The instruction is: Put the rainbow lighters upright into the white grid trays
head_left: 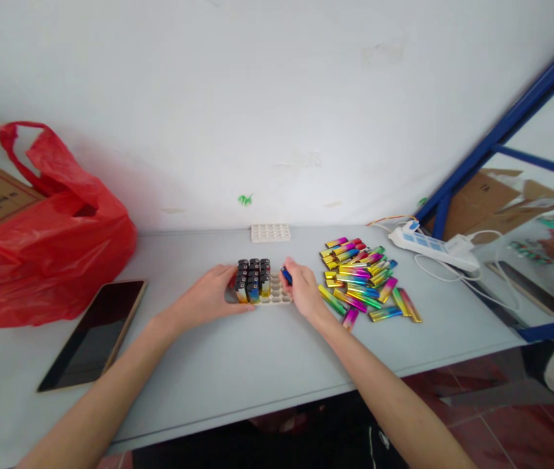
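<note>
A white tray with holes (277,296) lies on the grey table, its left part filled with several upright lighters with black tops (253,280). My left hand (216,293) is around the left side of the tray, thumb along the near edge and fingers at the far left corner. Over the right part of the tray, my right hand (302,286) pinches a dark blue lighter (286,275), tilted. To the right lies a loose pile of shiny multicoloured lighter-sized pieces (355,277).
Against the wall sits a second white holed tray (270,232). A tablet (94,332) and a red plastic bag (62,247) are at left. A power strip (433,247) with cables is at right, by a blue metal frame (502,124). Beyond it shows another person's hand.
</note>
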A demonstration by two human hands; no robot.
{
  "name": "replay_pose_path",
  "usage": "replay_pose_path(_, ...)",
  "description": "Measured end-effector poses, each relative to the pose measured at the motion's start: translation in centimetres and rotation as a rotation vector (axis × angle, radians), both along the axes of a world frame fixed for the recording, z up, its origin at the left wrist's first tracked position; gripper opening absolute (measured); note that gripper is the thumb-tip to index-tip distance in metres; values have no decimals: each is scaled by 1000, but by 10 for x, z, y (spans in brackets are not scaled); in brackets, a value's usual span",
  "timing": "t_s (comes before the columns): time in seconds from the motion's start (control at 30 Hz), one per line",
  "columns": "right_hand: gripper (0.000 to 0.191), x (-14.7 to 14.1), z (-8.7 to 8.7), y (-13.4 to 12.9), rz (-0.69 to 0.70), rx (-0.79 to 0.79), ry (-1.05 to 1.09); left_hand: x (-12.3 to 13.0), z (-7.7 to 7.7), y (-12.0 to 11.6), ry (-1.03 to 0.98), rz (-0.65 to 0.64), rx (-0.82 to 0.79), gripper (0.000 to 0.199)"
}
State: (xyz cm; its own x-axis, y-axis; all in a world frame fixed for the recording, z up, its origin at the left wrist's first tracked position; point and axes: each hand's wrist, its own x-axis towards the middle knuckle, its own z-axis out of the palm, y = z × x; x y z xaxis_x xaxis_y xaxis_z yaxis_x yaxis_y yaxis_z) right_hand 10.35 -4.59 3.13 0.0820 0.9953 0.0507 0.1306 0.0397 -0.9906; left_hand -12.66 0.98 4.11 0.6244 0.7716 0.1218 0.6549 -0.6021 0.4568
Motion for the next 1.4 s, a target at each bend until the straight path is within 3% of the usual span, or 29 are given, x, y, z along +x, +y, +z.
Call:
replay_pose_path(0.2,45,11,17,-9,87,221,-275,1,1,-1,-4,2,-9,51)
replay_pose_path(0.4,29,20,23,-9,35,501,-538,1,4,-3,12,7,-22,52)
replay_pose_path(0.63,26,19,20,-13,158,495,-524,0,4,-3,-32,-4,-32,49)
replay_pose_path(0.93,28,22,18,-14,334,419,-676,2,6,-4,-22,-17,-26,46)
replay_pose_path(1.1,41,30,24,-12,206,362,-781,1,4,-3,-36,-7,-28,49)
replay_pose_path(1.27,33,69,20,3,-131,371,-870,0,-2,1,-38,-15,-11,49)
replay_pose_path(1.4,19,109,18,3,-104,327,-980,-1,-3,1,-34,-11,4,49)
